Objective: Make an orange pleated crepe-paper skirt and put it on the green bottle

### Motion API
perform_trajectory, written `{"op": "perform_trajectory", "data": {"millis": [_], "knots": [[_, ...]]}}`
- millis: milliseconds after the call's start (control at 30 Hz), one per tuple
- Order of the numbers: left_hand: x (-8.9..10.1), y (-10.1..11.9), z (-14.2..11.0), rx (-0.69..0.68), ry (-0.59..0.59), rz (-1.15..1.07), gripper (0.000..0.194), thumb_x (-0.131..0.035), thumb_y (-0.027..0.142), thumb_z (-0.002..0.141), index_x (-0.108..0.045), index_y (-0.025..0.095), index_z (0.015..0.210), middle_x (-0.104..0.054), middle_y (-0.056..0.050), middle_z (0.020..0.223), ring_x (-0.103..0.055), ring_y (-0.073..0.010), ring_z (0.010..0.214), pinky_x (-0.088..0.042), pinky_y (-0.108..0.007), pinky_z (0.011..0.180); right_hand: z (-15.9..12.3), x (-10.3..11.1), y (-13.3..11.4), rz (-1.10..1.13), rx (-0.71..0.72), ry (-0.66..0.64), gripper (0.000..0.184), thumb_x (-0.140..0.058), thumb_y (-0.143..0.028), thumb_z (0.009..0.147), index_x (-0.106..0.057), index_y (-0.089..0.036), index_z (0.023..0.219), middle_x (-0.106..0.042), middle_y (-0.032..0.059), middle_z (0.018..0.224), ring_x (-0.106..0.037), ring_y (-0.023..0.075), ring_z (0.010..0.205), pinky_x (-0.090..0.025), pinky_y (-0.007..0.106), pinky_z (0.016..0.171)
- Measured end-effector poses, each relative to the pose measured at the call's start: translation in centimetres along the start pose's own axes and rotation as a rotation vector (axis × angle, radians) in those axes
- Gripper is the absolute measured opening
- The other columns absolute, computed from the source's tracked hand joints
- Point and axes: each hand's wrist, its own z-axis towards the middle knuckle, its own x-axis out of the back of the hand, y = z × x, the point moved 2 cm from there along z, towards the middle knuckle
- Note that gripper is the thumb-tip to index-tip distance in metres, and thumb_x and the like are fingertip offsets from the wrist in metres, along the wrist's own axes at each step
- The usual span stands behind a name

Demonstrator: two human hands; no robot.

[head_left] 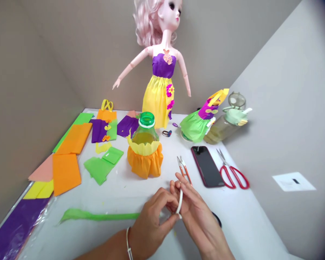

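Observation:
My left hand point(151, 224) and my right hand point(196, 213) meet at the table's near edge. Both are closed around a thin white ring-shaped roll point(180, 201), likely tape, held upright between them. A long green paper strip point(97, 216) lies on the table and runs in under my left hand. Just beyond my hands stands a green bottle point(145, 130) wearing an orange paper skirt point(145, 164) with a yellow collar. Small orange snips point(183, 169) lie beside my right fingertips.
A doll point(162, 72) in a purple and yellow paper dress stands at the back. A phone point(207, 166), red scissors point(233, 171), a second dressed bottle point(219, 122) lie right. Orange, green, purple paper sheets point(67, 159) cover the left.

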Motion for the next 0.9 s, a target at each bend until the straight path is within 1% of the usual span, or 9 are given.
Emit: {"op": "perform_trajectory", "data": {"millis": [100, 200, 300, 333, 400, 467, 633, 800, 900], "knots": [[0.1, 0.2, 0.0, 0.030, 0.003, -0.110, 0.013, -0.064, 0.008, 0.083, -0.058, 0.019, 0.086, -0.057, -0.002, 0.091, -0.057, -0.0168, 0.088, -0.048, -0.027, 0.083, -0.4, 0.1, -0.2, -0.120, -0.011, -0.051, 0.044, -0.080, -0.036, 0.081, -0.069, -0.020, 0.121, -0.073, 0.0051, 0.099, -0.068, 0.0195, 0.106, -0.051, 0.032, 0.099], [0.5, 0.3, 0.1, 0.139, -0.013, -0.313, 0.012, -0.067, 0.011, 0.083, -0.059, 0.019, 0.087, -0.054, -0.002, 0.093, -0.058, -0.0154, 0.088, -0.051, -0.027, 0.083, -1.0, 1.6, -1.2, -0.462, 0.047, -0.110, 0.057, -0.066, -0.046, 0.091, -0.052, -0.026, 0.142, -0.073, 0.0079, 0.107, -0.069, 0.0227, 0.101, -0.053, 0.040, 0.096], [1.2, 0.4, 0.2, 0.196, -0.009, -0.414, 0.012, -0.070, 0.013, 0.082, -0.063, 0.019, 0.090, -0.052, -0.001, 0.094, -0.057, -0.0125, 0.084, -0.050, -0.024, 0.079, -1.6, 5.0, -2.9, -1.089, 0.299, -0.139, 0.048, -0.060, -0.047, 0.094, -0.057, -0.024, 0.136, -0.072, 0.0065, 0.095, -0.069, 0.0206, 0.085, -0.055, 0.034, 0.085], [1.4, 0.4, 0.3, 0.198, -0.002, -0.426, 0.013, -0.071, 0.014, 0.081, -0.065, 0.019, 0.092, -0.052, -0.001, 0.096, -0.057, -0.0116, 0.083, -0.050, -0.024, 0.079, -1.9, 6.4, -3.7, -1.306, 0.418, -0.065, 0.042, -0.058, -0.045, 0.095, -0.060, -0.025, 0.132, -0.072, 0.0055, 0.091, -0.069, 0.0199, 0.082, -0.056, 0.032, 0.081], [1.8, 0.5, 0.3, 0.198, 0.013, -0.438, 0.017, -0.072, 0.015, 0.081, -0.068, 0.020, 0.096, -0.051, -0.002, 0.102, -0.056, -0.0103, 0.083, -0.050, -0.023, 0.079, -2.4, 9.0, -4.8, -1.668, 0.609, 0.016, 0.038, -0.059, -0.041, 0.092, -0.062, -0.027, 0.127, -0.070, 0.0068, 0.098, -0.069, 0.0220, 0.084, -0.057, 0.030, 0.074], [2.1, 0.5, 0.3, 0.191, 0.027, -0.446, 0.019, -0.073, 0.016, 0.081, -0.070, 0.022, 0.098, -0.051, -0.003, 0.109, -0.057, -0.0099, 0.083, -0.050, -0.023, 0.079, -3.0, 11.1, -5.4, -1.932, 0.690, -0.034, 0.035, -0.062, -0.035, 0.089, -0.063, -0.029, 0.124, -0.068, 0.0071, 0.103, -0.070, 0.0238, 0.089, -0.059, 0.030, 0.070], [2.5, 0.4, 0.6, 0.208, 0.047, -0.440, 0.014, -0.077, 0.022, 0.080, -0.072, 0.021, 0.093, -0.052, -0.005, 0.119, -0.057, -0.0103, 0.084, -0.051, -0.024, 0.080, -4.2, 13.2, -4.9, -2.138, 0.780, -0.187, 0.046, -0.058, -0.016, 0.086, -0.056, -0.027, 0.131, -0.067, 0.0078, 0.108, -0.072, 0.0217, 0.092, -0.061, 0.029, 0.077], [2.8, 0.4, 1.2, 0.257, 0.070, -0.456, 0.027, -0.076, 0.042, 0.082, -0.071, 0.016, 0.086, -0.054, -0.006, 0.113, -0.059, -0.0092, 0.072, -0.054, -0.028, 0.075, -4.5, 12.3, -4.2, -2.185, 0.902, -0.176, 0.050, -0.054, -0.010, 0.083, -0.055, -0.025, 0.131, -0.067, 0.0104, 0.109, -0.072, 0.0244, 0.093, -0.061, 0.030, 0.073], [2.9, 0.5, 1.4, 0.266, 0.087, -0.435, 0.035, -0.076, 0.049, 0.080, -0.071, 0.015, 0.083, -0.055, -0.006, 0.108, -0.058, -0.0089, 0.068, -0.054, -0.028, 0.072, -4.6, 11.9, -4.1, -2.199, 0.924, -0.217, 0.048, -0.053, -0.010, 0.084, -0.057, -0.025, 0.129, -0.069, 0.0083, 0.100, -0.071, 0.0232, 0.086, -0.060, 0.028, 0.069]]}}
